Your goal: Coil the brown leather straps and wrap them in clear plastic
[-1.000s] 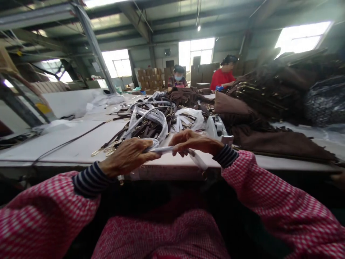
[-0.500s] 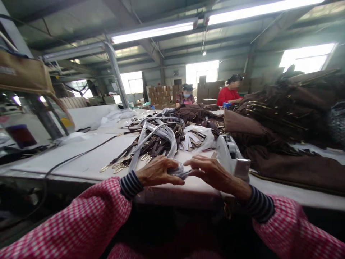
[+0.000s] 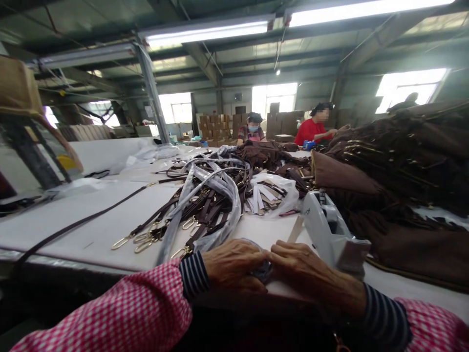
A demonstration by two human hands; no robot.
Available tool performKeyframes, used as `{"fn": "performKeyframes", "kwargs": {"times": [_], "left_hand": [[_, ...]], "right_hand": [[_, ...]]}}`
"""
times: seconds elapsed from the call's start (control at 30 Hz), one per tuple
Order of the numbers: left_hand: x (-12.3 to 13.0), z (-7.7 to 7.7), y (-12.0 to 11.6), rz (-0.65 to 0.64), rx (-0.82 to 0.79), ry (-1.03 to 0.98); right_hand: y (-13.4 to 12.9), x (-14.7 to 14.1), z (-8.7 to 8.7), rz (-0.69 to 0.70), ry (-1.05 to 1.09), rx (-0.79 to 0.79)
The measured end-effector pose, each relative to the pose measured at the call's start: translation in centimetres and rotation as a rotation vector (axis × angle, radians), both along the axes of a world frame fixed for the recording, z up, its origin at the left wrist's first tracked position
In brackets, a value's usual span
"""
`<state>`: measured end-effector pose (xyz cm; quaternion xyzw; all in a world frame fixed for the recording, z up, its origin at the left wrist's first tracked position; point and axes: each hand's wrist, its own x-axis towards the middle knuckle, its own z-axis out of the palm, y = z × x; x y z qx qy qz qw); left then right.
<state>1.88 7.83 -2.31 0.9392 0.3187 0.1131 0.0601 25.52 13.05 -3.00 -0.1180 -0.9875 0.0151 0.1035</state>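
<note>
Two bare hands, bundle of clear plastic wrapping (image 3: pixel 264 272), worktop's (image 3: pixel 252 230) front edge.
Left hand (image 3: pixel 234 264): palm down, fingers curled round bundle. Right hand (image 3: pixel 311 274): reaching inward, knuckles bent, fingertips meeting left's; grip partly hidden, closure unclear.

White table (image 3: pixel 84 234) under brown straps (image 3: pixel 205 210)

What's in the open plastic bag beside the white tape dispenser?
Inside the open plastic bag, white and tan strips show; whatever lies beneath the top strips is covered.
</note>
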Motion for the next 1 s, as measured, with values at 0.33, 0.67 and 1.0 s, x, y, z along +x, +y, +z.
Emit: {"fn": "performKeyframes", "kwargs": {"times": [0.33,0.67,1.0], "left_hand": [[0.2,-3.1,-3.6,0.319,0.344,-0.092],[-3.2,-1.3,-1.6,0.183,-0.204,-0.338],[-4.8,0.2,0.2,0.01,-0.3,-0.271]], "right_hand": [[-1.3,-0.6,0.4,0.006,-0.059,0.122],[-0.8,-1.0,1.4,-0.071,-0.066,-0.168],[1.6,-3.1,2.3,-0.054,-0.052,-0.22]]}}
